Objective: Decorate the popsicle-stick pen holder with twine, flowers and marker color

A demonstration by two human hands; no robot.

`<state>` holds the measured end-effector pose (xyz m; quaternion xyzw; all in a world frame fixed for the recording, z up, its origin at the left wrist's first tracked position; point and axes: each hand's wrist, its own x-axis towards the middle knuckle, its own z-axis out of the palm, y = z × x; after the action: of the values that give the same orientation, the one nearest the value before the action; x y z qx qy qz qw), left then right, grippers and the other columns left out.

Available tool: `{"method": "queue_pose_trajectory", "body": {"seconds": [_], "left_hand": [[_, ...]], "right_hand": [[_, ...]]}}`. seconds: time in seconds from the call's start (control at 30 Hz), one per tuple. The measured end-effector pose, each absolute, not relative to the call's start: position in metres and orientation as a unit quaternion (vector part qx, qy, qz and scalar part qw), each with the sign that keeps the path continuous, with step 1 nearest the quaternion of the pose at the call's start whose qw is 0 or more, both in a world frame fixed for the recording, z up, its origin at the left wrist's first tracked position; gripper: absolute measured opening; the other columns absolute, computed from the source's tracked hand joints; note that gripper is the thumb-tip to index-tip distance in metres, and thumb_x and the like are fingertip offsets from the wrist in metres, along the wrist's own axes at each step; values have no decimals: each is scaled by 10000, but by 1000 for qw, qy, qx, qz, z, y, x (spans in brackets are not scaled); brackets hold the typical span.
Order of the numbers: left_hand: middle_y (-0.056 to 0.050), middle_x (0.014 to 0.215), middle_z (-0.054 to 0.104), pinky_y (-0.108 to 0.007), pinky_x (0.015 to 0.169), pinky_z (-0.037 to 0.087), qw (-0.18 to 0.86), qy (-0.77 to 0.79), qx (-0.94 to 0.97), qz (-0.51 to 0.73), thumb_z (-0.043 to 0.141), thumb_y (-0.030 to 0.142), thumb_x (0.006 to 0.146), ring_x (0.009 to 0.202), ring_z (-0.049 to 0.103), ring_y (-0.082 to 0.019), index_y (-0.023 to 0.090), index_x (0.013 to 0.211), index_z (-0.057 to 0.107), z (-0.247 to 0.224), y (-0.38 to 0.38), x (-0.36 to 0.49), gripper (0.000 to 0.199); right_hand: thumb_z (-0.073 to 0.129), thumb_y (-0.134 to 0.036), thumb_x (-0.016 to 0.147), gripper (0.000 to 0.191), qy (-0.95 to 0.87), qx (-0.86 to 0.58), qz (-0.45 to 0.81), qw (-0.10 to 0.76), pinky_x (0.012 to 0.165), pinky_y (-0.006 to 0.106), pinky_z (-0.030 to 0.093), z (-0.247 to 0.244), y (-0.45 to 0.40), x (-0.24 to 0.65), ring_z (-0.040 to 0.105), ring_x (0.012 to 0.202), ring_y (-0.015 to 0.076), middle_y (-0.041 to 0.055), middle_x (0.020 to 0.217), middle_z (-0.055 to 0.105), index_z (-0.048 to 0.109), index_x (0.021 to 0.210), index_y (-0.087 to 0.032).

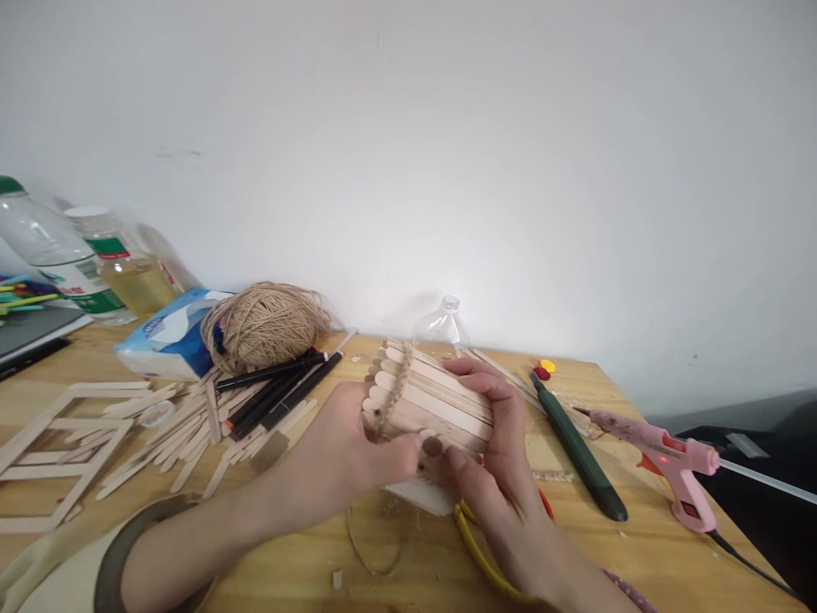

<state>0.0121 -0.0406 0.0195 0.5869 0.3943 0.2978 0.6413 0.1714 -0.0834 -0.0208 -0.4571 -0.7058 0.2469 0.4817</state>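
Between my hands is a tilted holder of pale wooden craft sticks (447, 400) set side by side, with a band of twine (399, 385) across it near its rounded left ends. My left hand (363, 443) is closed around the left end, its thumb pressed along the near side. At the other end my right hand (501, 460) grips the sticks, fingers over the far side and thumb in front. A small brown round spot (432, 447) shows between the thumbs; I cannot tell what it is. Below lie scissors with yellow handles (478, 553), partly hidden by my right hand.
On the right are a pink glue gun (670, 451) with a cord and a dark green pen-like tool (580, 451). To the left lie a twine ball (271, 323), black markers (299, 392), loose craft sticks (172, 447) and stick frames (70, 451). A clear bottle top (445, 323) stands behind.
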Motion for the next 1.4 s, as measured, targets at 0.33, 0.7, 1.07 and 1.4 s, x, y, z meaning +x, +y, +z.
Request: {"method": "queue_pose_trajectory", "body": {"seconds": [0.33, 0.7, 1.07, 1.4], "left_hand": [[38, 563, 424, -221, 518, 350, 639, 380, 586, 324, 540, 280, 642, 565, 367, -108, 183, 566, 471, 18, -40, 7, 141], [5, 750, 598, -238, 591, 388, 623, 507, 491, 338, 595, 386, 742, 704, 561, -159, 175, 740, 592, 13, -26, 1, 211], [16, 691, 569, -247, 586, 383, 564, 489, 588, 311, 509, 460, 814, 669, 539, -155, 176, 708, 568, 13, -25, -2, 308], [32, 588, 446, -268, 565, 333, 473, 480, 696, 247, 384, 442, 878, 624, 456, -154, 183, 649, 515, 14, -29, 1, 370]], "right_hand": [[418, -232, 891, 347, -701, -476, 264, 461, 1002, 373, 351, -18, -80, 171, 293, 1243, 223, 68, 1306, 302, 249, 1189, -286], [487, -200, 907, 303, -762, -490, 19, 422, 915, 401, 422, -5, -72, 183, 460, 1127, 228, 101, 1194, 474, 411, 1198, -235], [519, -31, 833, 299, -860, -386, -206, 264, 694, 348, 471, -5, -75, 192, 580, 862, 227, 103, 939, 648, 557, 1106, -148], [398, -38, 894, 254, -866, -365, -276, 201, 546, 313, 480, 4, -77, 176, 613, 656, 204, 119, 762, 692, 648, 876, -79]]}}
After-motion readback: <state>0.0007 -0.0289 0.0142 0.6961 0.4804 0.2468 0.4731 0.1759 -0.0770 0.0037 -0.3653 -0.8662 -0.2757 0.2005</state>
